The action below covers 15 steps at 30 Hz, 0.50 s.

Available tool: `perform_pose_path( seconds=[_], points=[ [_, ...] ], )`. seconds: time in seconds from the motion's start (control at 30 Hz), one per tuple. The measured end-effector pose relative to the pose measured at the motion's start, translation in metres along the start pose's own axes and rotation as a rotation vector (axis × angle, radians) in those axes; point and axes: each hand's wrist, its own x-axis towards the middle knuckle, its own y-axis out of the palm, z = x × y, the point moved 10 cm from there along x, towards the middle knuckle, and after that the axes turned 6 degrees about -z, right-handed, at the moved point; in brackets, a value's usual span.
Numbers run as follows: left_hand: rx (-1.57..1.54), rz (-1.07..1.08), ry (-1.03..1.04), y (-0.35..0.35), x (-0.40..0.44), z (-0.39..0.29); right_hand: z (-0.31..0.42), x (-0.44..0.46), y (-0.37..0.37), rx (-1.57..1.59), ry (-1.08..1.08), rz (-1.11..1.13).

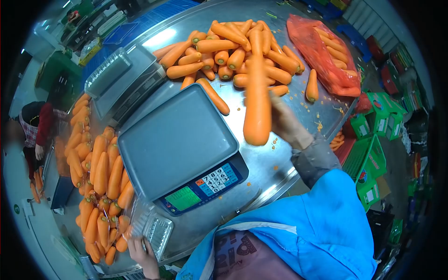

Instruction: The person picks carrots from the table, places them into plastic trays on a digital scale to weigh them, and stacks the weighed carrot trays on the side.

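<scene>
A large carrot (257,107) stands out close to the camera, blurred along its length. My right hand (285,120) is at its right side, fingers partly hidden behind it, and appears to grip it. At the lower left, my left hand (141,252) has its fingers closed on the edge of a clear plastic tray (159,235). Between my hands stands a digital scale with a bare grey pan (179,140), a keypad (215,179) and a green lit display (183,199). A heap of loose carrots (214,45) lies beyond the scale.
Packed carrots (105,172) are piled left of the scale. A second scale (128,86) carries a clear tray (109,72). A red bag of carrots (326,56) lies at the far right of the metal table. Green boxes (368,158) stand beyond it. Another person (35,123) is at far left.
</scene>
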Motion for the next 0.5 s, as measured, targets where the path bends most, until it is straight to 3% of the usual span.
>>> perform_pose_path(
  seconds=[0.07,0.1,0.13,0.2,0.37,0.5],
  points=[
    [-0.053,0.042,0.132,0.019,0.040,-0.040,-0.029,0.007,0.043,-0.100,0.112,0.205],
    [-0.074,0.067,0.228,0.031,0.057,-0.062,-0.019,0.010,0.072,-0.334,-0.033,0.217],
    [-0.114,0.052,0.323,0.043,0.070,-0.083,-0.015,0.005,0.109,-0.376,-0.111,0.340],
    [-0.202,0.044,0.473,0.070,0.086,-0.119,-0.005,-0.005,0.153,-0.929,-0.580,0.386],
    [-0.258,0.112,0.523,0.114,0.099,-0.148,-0.080,0.003,0.181,-1.546,-0.841,0.463],
    [-0.295,0.163,0.413,0.127,0.105,-0.134,-0.056,0.012,0.146,-1.294,-0.887,0.298]
  ],
)
